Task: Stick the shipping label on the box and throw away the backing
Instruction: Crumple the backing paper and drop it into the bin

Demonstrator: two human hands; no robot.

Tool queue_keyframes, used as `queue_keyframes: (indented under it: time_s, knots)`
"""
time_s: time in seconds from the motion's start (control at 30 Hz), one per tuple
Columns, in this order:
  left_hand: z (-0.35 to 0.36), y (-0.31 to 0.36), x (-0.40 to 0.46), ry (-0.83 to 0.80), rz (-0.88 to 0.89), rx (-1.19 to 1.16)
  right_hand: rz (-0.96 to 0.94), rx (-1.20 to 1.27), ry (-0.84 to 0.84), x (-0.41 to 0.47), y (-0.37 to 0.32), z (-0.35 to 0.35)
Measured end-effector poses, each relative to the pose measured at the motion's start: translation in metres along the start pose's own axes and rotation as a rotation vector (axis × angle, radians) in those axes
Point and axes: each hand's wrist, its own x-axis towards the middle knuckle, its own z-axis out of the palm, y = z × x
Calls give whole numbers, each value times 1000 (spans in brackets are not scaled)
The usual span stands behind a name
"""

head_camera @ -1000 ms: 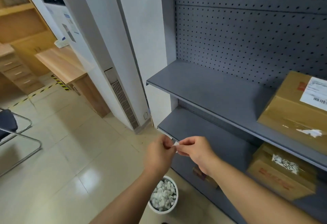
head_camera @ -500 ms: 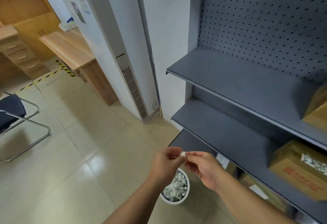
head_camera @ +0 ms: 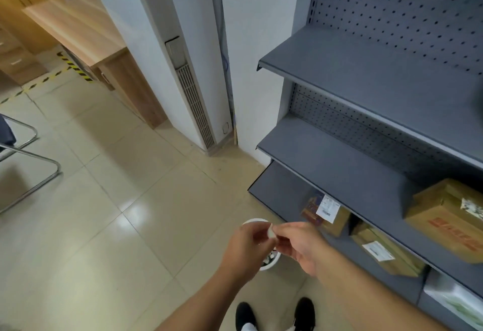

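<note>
Over the bin [head_camera: 264,265] now, both hands have come down low and together, where a second ago they were pinching up at shelf height. The view has tipped with them: shoes [head_camera: 274,313] are in shot at the bottom edge, and the bin that sat in plain sight below the wrists is mostly hidden behind the left hand [head_camera: 247,248], only slivers of white rim showing.

Left hand closed, fingertips nipping the backing [head_camera: 271,232], a small crumpled white wad. Right hand [head_camera: 300,244] closed on the same wad from the other side, so the paper sits squeezed between the two. It looks tighter and rounder than the little flap seen a second back, so I'd say it's been balled up on the way down.

The boxes [head_camera: 444,218] on the shelf [head_camera: 339,163] to the right wear their labels; which one was just done, I can't tell from here.

So the sticking part looks finished, and this is the tail end. The wad hangs right above the bin, so all that seems left is to let go and see it fall inside, not off the rim
</note>
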Motion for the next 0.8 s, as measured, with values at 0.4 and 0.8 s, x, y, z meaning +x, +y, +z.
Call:
queue_keyframes:
  time_s: [0.4,0.8]
  knots:
    - [21,-66,53,88,-259,93,43,-124,84,68,32,-1]
    - [64,-143,91,70,-412,116,-116,-668,191,141,63,-44]
